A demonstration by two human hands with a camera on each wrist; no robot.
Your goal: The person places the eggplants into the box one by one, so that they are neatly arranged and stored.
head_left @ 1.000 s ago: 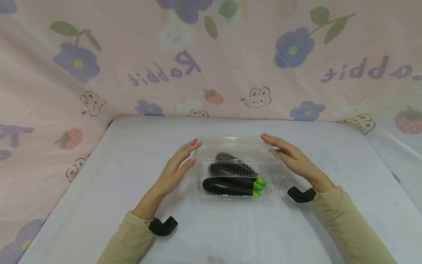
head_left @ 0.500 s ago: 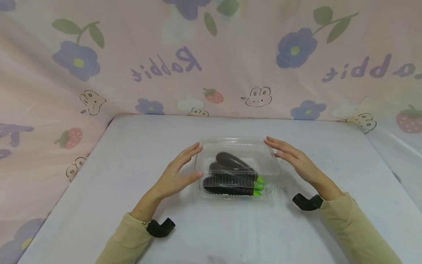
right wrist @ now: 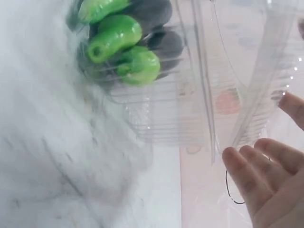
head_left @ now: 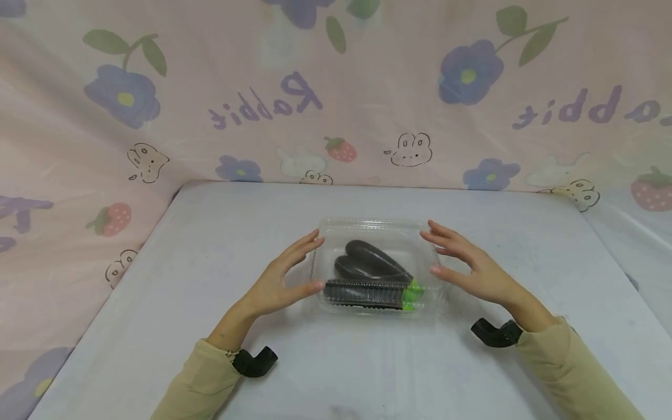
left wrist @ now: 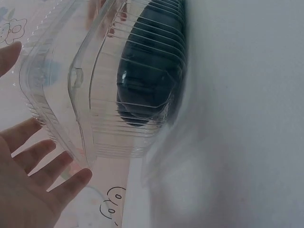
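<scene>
In the head view a clear plastic clamshell box [head_left: 374, 226] lies on the table, holding three dark eggplants [head_left: 375, 261] with green stems [head_left: 412, 294]. Its lid [left wrist: 54, 95] is over the base, with a gap between their rims in the left wrist view. My left hand [head_left: 278, 281] is at the box's left side, fingers spread, fingertips at the lid's edge. On the opposite side, my right hand [head_left: 475, 263] has its fingers extended along the lid's right edge. In the right wrist view, the green eggplant ends [right wrist: 116, 40] show through the ribbed plastic wall.
A white tabletop [head_left: 336, 361] surrounds the box. Behind and to the left hangs a pink curtain [head_left: 367, 87] printed with flowers, rabbits and strawberries. Black curved pieces [head_left: 255, 361] project from both wrists.
The lid has come down toward the front over the eggplants. My right hand has shifted slightly right and toward me, its thumb spreading away; the left thumb has moved lower.
</scene>
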